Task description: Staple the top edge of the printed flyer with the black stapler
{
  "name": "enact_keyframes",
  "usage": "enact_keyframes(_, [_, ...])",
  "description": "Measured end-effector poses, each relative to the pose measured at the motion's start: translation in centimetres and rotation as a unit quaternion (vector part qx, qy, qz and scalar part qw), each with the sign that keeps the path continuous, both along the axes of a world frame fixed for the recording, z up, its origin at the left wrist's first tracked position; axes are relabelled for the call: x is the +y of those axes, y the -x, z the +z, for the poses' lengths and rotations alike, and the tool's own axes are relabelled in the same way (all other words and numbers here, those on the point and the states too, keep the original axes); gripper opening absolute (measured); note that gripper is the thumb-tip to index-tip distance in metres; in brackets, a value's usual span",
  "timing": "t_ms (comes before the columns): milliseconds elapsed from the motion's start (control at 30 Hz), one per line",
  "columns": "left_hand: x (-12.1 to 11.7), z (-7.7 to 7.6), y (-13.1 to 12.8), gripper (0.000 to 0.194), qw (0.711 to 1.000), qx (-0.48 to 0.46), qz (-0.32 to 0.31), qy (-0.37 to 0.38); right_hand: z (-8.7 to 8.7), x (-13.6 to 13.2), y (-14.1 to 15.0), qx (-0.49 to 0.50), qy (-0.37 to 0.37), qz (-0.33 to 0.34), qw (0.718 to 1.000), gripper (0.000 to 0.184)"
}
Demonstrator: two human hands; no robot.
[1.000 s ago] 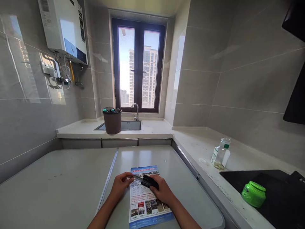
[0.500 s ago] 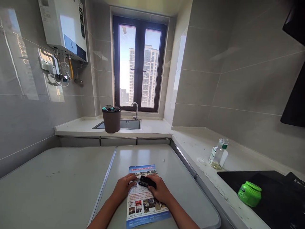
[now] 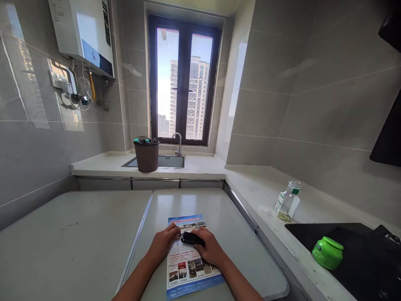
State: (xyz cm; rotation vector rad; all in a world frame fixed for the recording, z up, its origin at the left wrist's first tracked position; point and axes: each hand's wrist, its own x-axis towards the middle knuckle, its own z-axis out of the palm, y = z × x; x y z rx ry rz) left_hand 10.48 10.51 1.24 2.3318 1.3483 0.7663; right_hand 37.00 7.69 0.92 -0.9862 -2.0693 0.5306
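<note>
My right hand (image 3: 207, 246) is closed around a small black stapler (image 3: 192, 238), which points left above a printed leaflet (image 3: 183, 259). My left hand (image 3: 164, 240) is at the leaflet's left edge, its fingers curled together close to the stapler's front end. Whatever those fingertips pinch is too small or hidden to make out. The leaflet has blue bands, red print and several photos, and it lies flat on the pale tabletop (image 3: 244, 259) under both hands.
A brown bin (image 3: 146, 156) stands by the sink (image 3: 172, 161) at the back. On the right counter (image 3: 250, 188) are a glass jar (image 3: 287, 201), a clear lid (image 3: 263, 209) and a green jar (image 3: 328, 253) on a black cooktop (image 3: 351, 234).
The stapler's two parts, spread apart before, have come together in my right hand. My left hand has moved slightly, its fingertips a little further from the stapler.
</note>
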Motion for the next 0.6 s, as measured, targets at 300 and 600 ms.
enact_keyframes(300, [0.1, -0.3, -0.1, 0.019, 1.0, 0.013, -0.002, -0.016, 0.0, -0.1, 0.0, -0.012, 0.011, -0.002, 1.0, 0.054])
enact_keyframes(600, [0.2, 0.7, 0.1, 0.019, 1.0, 0.011, 0.029, 0.001, 0.6, -0.2, 0.0, -0.007, 0.014, 0.002, 1.0, 0.052])
